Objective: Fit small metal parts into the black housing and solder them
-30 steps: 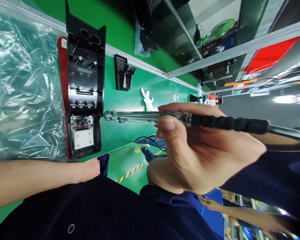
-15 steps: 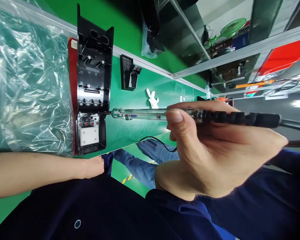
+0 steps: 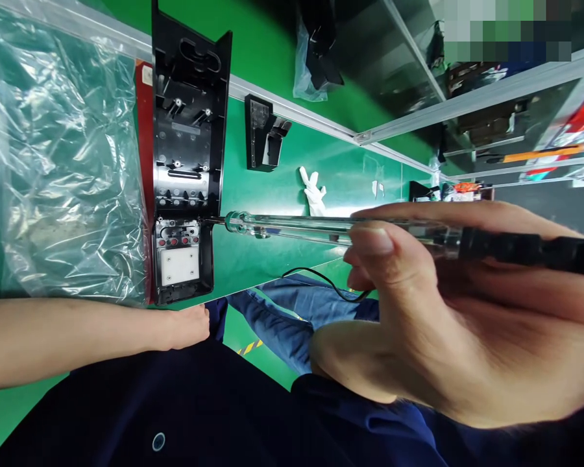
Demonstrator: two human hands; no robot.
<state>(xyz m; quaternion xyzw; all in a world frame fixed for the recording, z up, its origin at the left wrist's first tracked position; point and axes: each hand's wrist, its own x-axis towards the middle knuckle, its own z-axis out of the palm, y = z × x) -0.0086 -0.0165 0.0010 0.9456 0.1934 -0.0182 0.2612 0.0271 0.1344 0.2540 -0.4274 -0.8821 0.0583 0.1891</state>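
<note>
My right hand is closed around a screwdriver with a clear tubular handle and a black ribbed part behind it. Its thin metal tip meets the inner edge of a long black plastic housing, beside the lower compartment. In that compartment are a white plate with small screws and a row of several reddish round parts. My left hand is curled at the table's front edge, just below the housing. Its fingertips are hidden, so what they hold, if anything, does not show.
Clear plastic bagging covers the left, next to a dark red strip under the housing. A smaller black plastic part and a white glove lie on the green table. A metal rail runs behind. A black cable hangs by the front edge.
My right hand and the screwdriver's rear end appear nearer and farther right. The tip stays at the same spot on the housing. The view has shifted slightly; my left hand stays curled.
</note>
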